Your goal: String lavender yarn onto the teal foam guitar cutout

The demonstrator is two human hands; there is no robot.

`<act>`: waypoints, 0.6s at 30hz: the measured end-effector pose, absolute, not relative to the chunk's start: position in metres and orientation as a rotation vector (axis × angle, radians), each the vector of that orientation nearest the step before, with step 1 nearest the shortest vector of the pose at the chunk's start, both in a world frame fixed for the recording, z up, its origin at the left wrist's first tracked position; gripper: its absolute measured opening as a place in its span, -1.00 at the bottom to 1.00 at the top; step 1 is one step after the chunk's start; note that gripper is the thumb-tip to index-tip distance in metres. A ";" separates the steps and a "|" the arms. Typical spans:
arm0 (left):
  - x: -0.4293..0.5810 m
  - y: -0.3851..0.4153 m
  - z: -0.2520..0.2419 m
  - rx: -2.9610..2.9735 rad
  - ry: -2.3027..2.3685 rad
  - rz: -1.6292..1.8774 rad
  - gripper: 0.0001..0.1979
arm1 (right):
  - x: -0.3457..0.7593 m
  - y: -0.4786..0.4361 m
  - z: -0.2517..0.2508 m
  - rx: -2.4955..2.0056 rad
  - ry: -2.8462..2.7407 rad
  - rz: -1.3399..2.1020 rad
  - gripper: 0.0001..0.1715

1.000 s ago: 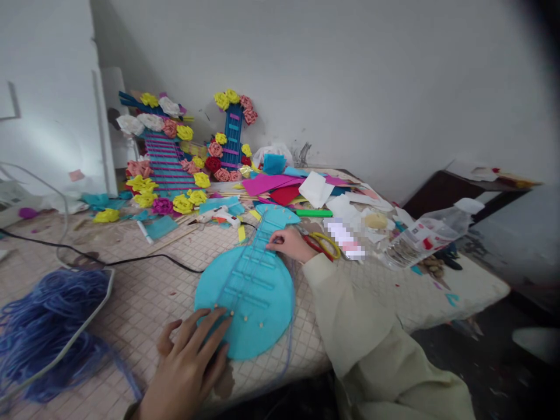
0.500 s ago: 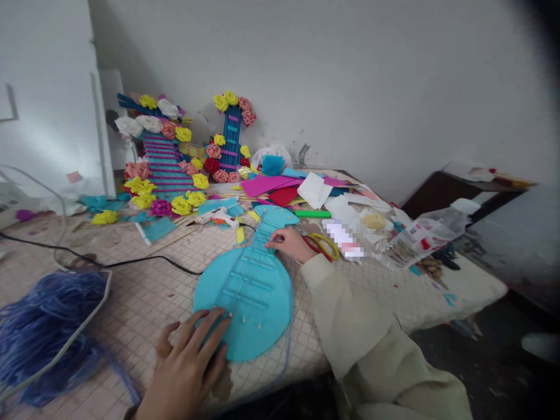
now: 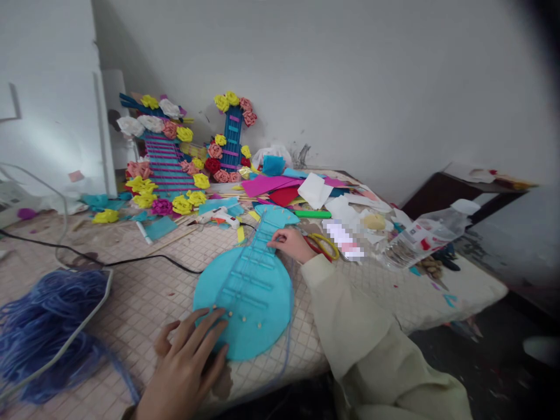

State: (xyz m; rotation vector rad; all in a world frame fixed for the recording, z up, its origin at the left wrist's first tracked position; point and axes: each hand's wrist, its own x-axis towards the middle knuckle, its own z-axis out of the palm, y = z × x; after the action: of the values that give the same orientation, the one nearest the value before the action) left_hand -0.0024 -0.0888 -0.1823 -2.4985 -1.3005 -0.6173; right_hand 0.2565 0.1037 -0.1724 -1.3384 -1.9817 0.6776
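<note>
A turquoise lute-shaped cutout lies flat on the table in front of me, its neck pointing away. Blue yarn strings run lengthwise over several crosswise strips, and small pale pegs show near the lower end and on the head. My left hand rests with fingers spread over the cutout's lower left edge. At the right side of the neck, my right hand pinches blue yarn between thumb and forefinger; the exact grip is too small to see clearly. A strand of that yarn trails down past the cutout's right edge.
A blue yarn heap lies at left under a pale cable. Beyond the neck are a glue gun, a green cutter, yellow-handled scissors and coloured paper. A plastic bottle lies right; flower-trimmed instruments lean behind.
Almost nothing differs. My right fingers have shifted very slightly along the neck, and the left hand stays on the cutout. The view has moved a touch.
</note>
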 end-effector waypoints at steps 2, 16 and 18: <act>-0.003 -0.089 -0.183 -2.499 -1.299 -0.604 -0.67 | 0.256 0.105 -0.173 -1.349 -1.964 0.662 -0.70; -0.002 -0.089 -0.184 -2.498 -1.311 -0.588 -0.65 | 0.258 0.112 -0.184 -1.365 -1.933 0.578 -0.72; -0.002 -0.089 -0.184 -2.500 -1.318 -0.599 -0.66 | 0.258 0.113 -0.185 -1.360 -1.932 0.576 -0.71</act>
State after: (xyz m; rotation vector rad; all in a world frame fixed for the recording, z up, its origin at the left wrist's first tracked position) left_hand -0.0017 -0.0888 -0.1839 -2.4997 -1.3177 -0.5991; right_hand 0.2582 0.1130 -0.1854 -1.3597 -1.9318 0.5758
